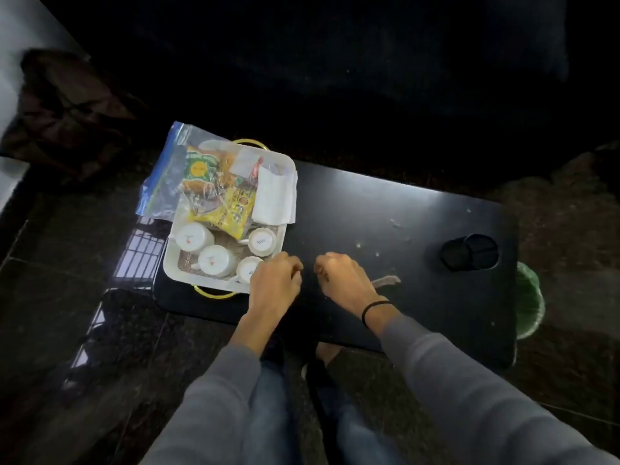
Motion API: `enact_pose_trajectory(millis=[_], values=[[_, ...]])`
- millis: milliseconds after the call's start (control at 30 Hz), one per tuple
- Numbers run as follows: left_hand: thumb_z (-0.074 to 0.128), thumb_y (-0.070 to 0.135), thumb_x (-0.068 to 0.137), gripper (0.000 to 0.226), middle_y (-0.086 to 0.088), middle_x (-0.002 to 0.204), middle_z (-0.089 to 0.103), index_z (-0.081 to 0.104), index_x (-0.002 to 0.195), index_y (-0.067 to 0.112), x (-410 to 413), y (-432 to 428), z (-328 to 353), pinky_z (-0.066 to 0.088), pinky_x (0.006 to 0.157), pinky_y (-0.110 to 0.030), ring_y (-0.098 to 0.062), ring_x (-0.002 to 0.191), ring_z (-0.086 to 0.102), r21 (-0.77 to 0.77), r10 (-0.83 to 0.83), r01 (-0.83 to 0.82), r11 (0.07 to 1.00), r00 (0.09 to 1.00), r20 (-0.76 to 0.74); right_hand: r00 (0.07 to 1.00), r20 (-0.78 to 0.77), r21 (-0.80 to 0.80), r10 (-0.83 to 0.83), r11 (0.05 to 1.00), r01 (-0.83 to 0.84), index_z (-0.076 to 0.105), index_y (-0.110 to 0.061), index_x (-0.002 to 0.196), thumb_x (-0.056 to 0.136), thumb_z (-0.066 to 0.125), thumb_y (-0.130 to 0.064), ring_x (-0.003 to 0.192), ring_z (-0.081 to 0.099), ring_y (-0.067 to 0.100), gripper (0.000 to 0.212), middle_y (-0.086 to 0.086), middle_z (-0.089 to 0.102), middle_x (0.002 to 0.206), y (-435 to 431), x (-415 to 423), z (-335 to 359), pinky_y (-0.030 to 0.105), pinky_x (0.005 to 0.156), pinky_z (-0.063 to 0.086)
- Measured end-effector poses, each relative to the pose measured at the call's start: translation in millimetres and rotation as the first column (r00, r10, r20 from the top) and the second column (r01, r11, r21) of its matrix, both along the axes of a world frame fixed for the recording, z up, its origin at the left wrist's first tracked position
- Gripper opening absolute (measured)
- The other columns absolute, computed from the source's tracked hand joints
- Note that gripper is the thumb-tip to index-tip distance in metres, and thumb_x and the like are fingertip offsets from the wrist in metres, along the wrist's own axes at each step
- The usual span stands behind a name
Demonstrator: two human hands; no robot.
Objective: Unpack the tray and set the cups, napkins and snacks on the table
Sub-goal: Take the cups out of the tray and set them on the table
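A long black table (402, 209) stands on dark polished floor tiles, speckled with a few pale crumbs. At its left end sits a white tray (169, 263) with yellow handles, still fully loaded. A clear zip bag (164, 182) with a blue strip hangs over the tray's far left edge, and the snack packets (221, 199), green and yellow, lie heaped against it. Folded white napkins (273, 196) rest along the tray's right side. Four white cups (194, 237) stand upside down in the near half of the tray. Toward the table's right end is a small black round holder (469, 251), and a green bin (528, 300) peeks out past the table's edge.

The person wears grey sleeves. The left hand (275, 280) is loosely curled at the tray's near right corner, grasping nothing. The right hand (339, 273), fingers also curled and empty, hovers over bare table just beside it, a black band (374, 310) on the wrist.
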State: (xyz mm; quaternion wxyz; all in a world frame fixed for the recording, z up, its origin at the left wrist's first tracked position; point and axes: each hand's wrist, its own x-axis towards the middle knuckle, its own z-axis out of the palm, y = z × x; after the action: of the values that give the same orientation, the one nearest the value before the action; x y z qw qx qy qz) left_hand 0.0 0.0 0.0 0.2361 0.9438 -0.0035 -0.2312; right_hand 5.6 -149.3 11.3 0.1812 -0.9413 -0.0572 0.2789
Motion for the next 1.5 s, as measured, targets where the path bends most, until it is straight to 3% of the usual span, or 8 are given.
enact_pose_trajectory(millis=[400,600,833,967,1100,1200,1333,1500], values=[[0.076,0.015,0.087,0.072,-0.010,0.151,0.045,0.040,0.149,0.006,-15,59,-76,0.032,0.118,-0.038,-0.027,0.143,0.037,0.093,0.145,-0.149,0.985,0.988,0.048,0.966,-0.144,0.217,-0.214,0.946,0.242,0.073,-0.011,0.105,0.092,0.063,-0.011,0.097,0.071,0.028,0.016,0.006,0.076,0.103,62,4,-78,0.044,0.087,0.059],[0.081,0.028,0.082,0.078,-0.009,0.143,0.051,0.040,0.146,0.010,-6,67,-95,0.042,0.104,-0.039,-0.027,0.136,0.045,0.097,0.243,-0.241,0.966,0.970,-0.006,0.925,-0.217,0.270,-0.311,0.892,0.363,0.073,-0.015,0.100,0.094,0.063,-0.015,0.088,0.072,0.020,0.012,0.002,0.076,0.093,70,-2,-98,0.039,0.084,0.060],[0.082,0.042,0.076,0.072,-0.013,0.121,0.060,0.052,0.131,0.009,-8,63,-93,0.050,0.078,-0.045,-0.034,0.113,0.059,0.142,0.235,-0.240,0.960,0.971,0.051,0.836,-0.302,0.375,-0.458,0.749,0.546,0.075,-0.013,0.103,0.097,0.066,-0.018,0.081,0.065,-0.002,0.012,-0.002,0.076,0.096,73,-7,-96,-0.002,0.066,0.046],[0.086,0.037,0.072,0.072,-0.012,0.117,0.063,0.056,0.131,0.007,-20,55,-78,0.051,0.075,-0.042,-0.033,0.109,0.060,0.105,0.206,-0.222,0.969,0.967,0.149,0.796,-0.312,0.464,-0.519,0.648,0.604,0.074,-0.014,0.104,0.098,0.065,-0.026,0.087,0.071,0.002,0.016,-0.004,0.077,0.098,70,-10,-82,0.000,0.072,0.048],[0.083,0.043,0.072,0.070,-0.006,0.113,0.064,0.057,0.130,0.013,-29,40,-57,0.053,0.074,-0.041,-0.029,0.104,0.061,-0.001,0.223,-0.227,0.974,0.960,0.167,0.716,-0.404,0.512,-0.570,0.507,0.693,0.074,-0.019,0.107,0.099,0.063,-0.037,0.096,0.071,0.003,0.023,-0.008,0.077,0.103,54,-20,-72,0.020,0.085,0.058],[0.083,0.048,0.070,0.062,0.007,0.109,0.067,0.061,0.123,0.025,-30,27,-48,0.055,0.081,-0.035,-0.016,0.102,0.064,-0.200,0.294,-0.277,0.940,0.954,0.059,0.634,-0.456,0.506,-0.625,0.404,0.762,0.075,-0.024,0.108,0.099,0.061,-0.044,0.097,0.070,0.002,0.026,-0.010,0.077,0.102,34,-31,-70,0.027,0.090,0.058],[0.087,0.049,0.063,0.046,0.019,0.094,0.076,0.068,0.103,0.037,-31,3,-48,0.055,0.072,-0.012,0.004,0.088,0.071,-0.500,0.391,-0.503,0.705,0.864,-0.318,0.457,-0.650,0.412,-0.607,0.223,0.883,0.076,-0.025,0.107,0.094,0.058,-0.062,0.103,0.074,0.012,0.043,-0.002,0.079,0.105,3,-42,-73,0.037,0.100,0.056],[0.082,0.049,0.073,0.046,-0.003,0.106,0.079,0.075,0.110,0.022,-37,-29,-74,0.055,0.100,-0.046,-0.019,0.103,0.075,-0.567,0.304,-0.687,0.455,0.718,-0.626,0.397,-0.788,0.414,-0.471,0.071,0.907,0.073,-0.019,0.119,0.090,0.066,-0.059,0.108,0.075,0.021,0.049,0.004,0.078,0.115,-39,-58,-75,0.035,0.087,0.060]])
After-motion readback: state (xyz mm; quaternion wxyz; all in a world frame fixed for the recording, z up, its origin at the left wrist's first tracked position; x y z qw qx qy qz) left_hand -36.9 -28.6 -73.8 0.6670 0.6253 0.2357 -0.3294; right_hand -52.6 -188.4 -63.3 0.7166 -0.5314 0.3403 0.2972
